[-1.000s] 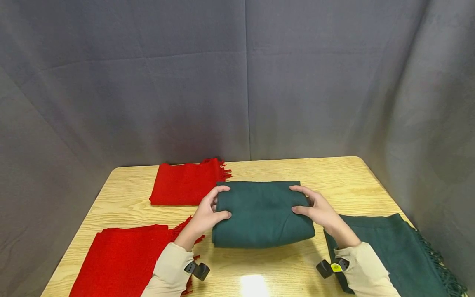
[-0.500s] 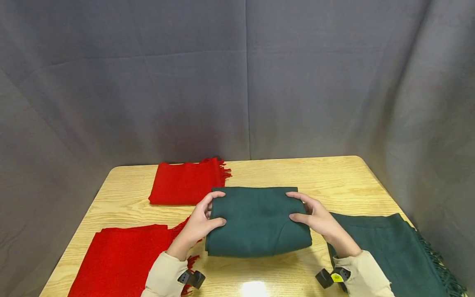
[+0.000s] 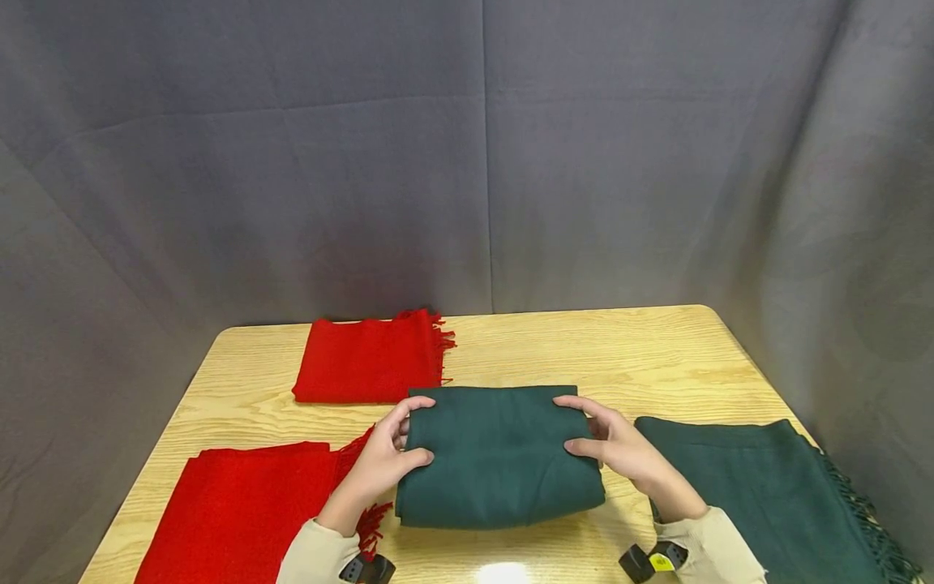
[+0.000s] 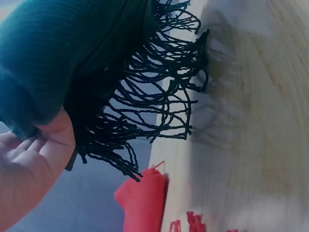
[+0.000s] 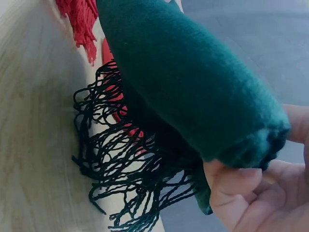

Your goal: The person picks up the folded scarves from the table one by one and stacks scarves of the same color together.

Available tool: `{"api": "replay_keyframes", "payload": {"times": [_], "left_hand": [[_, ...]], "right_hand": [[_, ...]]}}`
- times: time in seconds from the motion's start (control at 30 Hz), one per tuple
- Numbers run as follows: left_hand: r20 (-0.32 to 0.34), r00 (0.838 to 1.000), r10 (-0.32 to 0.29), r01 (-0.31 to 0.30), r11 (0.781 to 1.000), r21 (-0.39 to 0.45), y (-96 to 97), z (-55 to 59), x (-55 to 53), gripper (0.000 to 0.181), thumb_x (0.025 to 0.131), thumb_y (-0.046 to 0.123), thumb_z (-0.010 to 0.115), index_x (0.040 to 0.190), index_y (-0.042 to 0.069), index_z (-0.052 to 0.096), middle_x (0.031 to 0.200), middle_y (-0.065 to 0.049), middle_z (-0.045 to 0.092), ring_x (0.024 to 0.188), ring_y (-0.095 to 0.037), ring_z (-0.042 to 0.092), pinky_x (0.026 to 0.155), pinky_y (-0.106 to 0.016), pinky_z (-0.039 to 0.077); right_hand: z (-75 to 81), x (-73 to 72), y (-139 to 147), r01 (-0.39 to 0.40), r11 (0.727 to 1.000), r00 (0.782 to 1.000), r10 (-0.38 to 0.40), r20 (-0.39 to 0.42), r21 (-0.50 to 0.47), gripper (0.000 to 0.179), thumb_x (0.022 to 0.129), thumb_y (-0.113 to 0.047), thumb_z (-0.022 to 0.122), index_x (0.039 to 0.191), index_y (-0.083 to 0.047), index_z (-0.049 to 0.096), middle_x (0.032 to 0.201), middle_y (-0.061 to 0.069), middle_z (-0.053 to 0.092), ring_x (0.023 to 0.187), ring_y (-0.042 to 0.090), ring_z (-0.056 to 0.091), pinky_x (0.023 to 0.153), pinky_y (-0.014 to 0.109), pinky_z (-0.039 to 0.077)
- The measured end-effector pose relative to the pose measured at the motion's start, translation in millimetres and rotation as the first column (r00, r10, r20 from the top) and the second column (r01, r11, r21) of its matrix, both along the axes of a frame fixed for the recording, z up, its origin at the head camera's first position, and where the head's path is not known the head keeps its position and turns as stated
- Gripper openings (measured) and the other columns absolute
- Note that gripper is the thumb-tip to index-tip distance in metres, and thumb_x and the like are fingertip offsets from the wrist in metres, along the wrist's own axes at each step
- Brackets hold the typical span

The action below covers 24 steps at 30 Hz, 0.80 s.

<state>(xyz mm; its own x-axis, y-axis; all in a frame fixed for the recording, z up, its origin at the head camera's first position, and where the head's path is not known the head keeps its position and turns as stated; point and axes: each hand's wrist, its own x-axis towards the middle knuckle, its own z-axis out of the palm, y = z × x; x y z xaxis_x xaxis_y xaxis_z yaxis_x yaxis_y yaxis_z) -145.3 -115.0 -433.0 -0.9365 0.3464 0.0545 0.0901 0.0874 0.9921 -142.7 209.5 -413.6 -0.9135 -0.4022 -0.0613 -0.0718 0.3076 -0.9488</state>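
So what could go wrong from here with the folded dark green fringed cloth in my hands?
Your left hand and right hand grip the folded dark green cloth only at its two ends, so the middle might sag or the layers slip. Its loose, stringy dark green fringe dangles below and could bunch up underneath if the cloth is lowered.

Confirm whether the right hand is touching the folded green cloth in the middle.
Touching. The head view shows the right hand gripping the folded green cloth, thumb and forefinger over its right edge.
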Motion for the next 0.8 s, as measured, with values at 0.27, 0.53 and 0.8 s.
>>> {"api": "replay_keyframes", "payload": {"times": [0.27,0.53,0.8], "left_hand": [[0.054,0.998,-0.015,0.015,1.000,0.005,-2.9,-6.6,4.7,0.056,0.073,-0.011,0.056,0.126,0.006,0.045,0.107,-0.017,0.056,0.087,-0.026,0.058,0.072,-0.034,0.050],[0.071,0.996,-0.046,0.045,0.999,0.015,-7.6,-15.4,9.9,0.058,0.073,-0.012,0.055,0.128,0.004,0.043,0.105,-0.016,0.056,0.083,-0.023,0.058,0.069,-0.031,0.050],[0.089,0.994,-0.060,0.063,0.998,-0.030,-8.4,-26.6,11.6,0.057,0.073,-0.010,0.055,0.127,0.004,0.043,0.097,-0.013,0.057,0.077,-0.020,0.055,0.065,-0.028,0.047]], "right_hand": [[-9.5,3.6,-0.6,-0.034,0.999,0.999,0.034,0.029,-0.003,0.057,0.085,-0.008,0.060,0.136,-0.002,0.036,0.079,0.009,0.048,0.057,0.013,0.042,0.049,0.028,0.042],[-19.5,6.5,-2.0,-0.056,0.998,0.998,0.057,0.042,-0.008,0.057,0.085,-0.008,0.060,0.136,0.000,0.036,0.081,0.008,0.049,0.059,0.012,0.042,0.049,0.028,0.043],[-35.4,8.3,-1.7,-0.072,0.996,0.992,0.077,0.102,-0.056,0.058,0.086,-0.006,0.059,0.137,0.002,0.033,0.098,0.011,0.055,0.068,0.013,0.049,0.049,0.025,0.042]]}}
